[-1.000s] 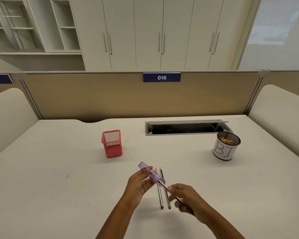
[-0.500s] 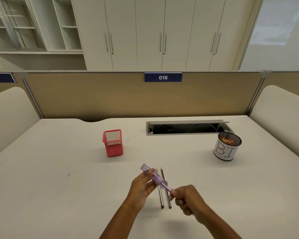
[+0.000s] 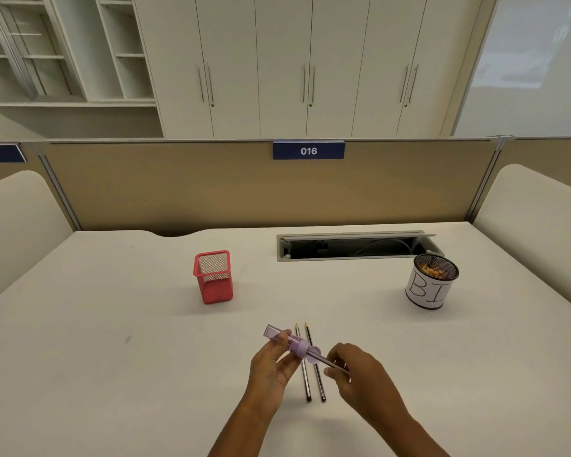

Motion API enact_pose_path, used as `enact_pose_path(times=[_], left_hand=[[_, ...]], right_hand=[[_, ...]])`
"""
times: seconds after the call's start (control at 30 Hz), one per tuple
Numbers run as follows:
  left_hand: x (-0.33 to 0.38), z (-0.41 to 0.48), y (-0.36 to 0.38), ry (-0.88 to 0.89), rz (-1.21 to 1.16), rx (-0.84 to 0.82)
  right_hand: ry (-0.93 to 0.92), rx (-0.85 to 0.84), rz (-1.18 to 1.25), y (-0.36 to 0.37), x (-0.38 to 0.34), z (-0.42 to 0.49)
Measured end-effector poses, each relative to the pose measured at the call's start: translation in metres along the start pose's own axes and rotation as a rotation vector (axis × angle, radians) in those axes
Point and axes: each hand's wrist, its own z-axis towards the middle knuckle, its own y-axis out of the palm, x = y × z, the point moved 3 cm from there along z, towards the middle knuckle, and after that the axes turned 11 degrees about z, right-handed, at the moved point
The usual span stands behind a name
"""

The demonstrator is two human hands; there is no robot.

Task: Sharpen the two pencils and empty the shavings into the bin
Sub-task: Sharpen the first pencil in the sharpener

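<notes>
My left hand grips a clear purple tube sharpener, held slanted above the table. A dark pencil sticks into its round end, and my right hand pinches that pencil's shaft. Its far end is hidden in my fingers. Beneath my hands two more dark pencils lie side by side on the white table, tips pointing away from me. The bin, a black mesh cup wrapped in white paper with letters on it, stands at the right with orange shavings inside.
A red mesh pencil holder stands left of centre, behind my hands. An open cable slot is sunk into the table near the tan partition. Padded side panels flank the desk.
My right hand has shifted its grip around the pencil in the sharpener, and its fingers now cover the pencil's rear end. The left hand, sharpener and two lying pencils stay put.
</notes>
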Motion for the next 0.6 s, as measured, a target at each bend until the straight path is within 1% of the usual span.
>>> enact_pose_path(times=[0.07, 0.13, 0.17, 0.2, 0.23, 0.33, 0.4, 0.43, 0.47, 0.5, 0.53, 0.57, 0.6], left_hand=[[0.001, -0.002, 0.005, -0.006, -0.025, -0.026], [0.000, -0.002, 0.007, -0.005, -0.014, -0.042], [0.000, -0.002, 0.008, 0.000, 0.005, -0.045], [0.000, -0.002, 0.008, 0.005, 0.028, -0.043], [0.001, -0.002, 0.007, 0.008, 0.053, -0.037], [-0.001, -0.002, 0.005, 0.010, 0.118, -0.027], [-0.003, -0.003, 0.004, 0.004, 0.126, -0.040], [-0.005, -0.003, 0.003, 0.000, 0.133, -0.047], [-0.006, -0.003, 0.002, -0.007, 0.138, -0.048], [-0.007, -0.002, 0.001, -0.015, 0.139, -0.043], [-0.008, -0.002, 0.001, -0.021, 0.131, -0.036], [-0.008, -0.001, 0.000, -0.025, 0.119, -0.025], [-0.008, 0.000, 0.000, -0.030, 0.102, -0.014]], right_hand=[[-0.191, 0.082, -0.221, 0.003, -0.003, -0.001], [-0.269, 0.131, -0.331, 0.005, -0.003, 0.000], [-0.228, 0.104, -0.314, 0.007, -0.004, 0.001], [-0.123, 0.069, -0.231, 0.005, -0.005, 0.002], [0.045, 0.012, -0.084, 0.004, -0.005, 0.003], [0.622, -0.236, 0.738, 0.004, 0.002, 0.005], [0.965, -0.387, 1.134, 0.005, 0.007, 0.001], [1.068, -0.444, 1.261, 0.005, 0.009, -0.001], [1.117, -0.479, 1.335, 0.006, 0.011, -0.003], [1.114, -0.497, 1.354, 0.008, 0.012, -0.004], [1.076, -0.497, 1.322, 0.008, 0.012, -0.003], [1.003, -0.483, 1.232, 0.008, 0.010, -0.001], [0.899, -0.455, 1.081, 0.006, 0.006, 0.001]])
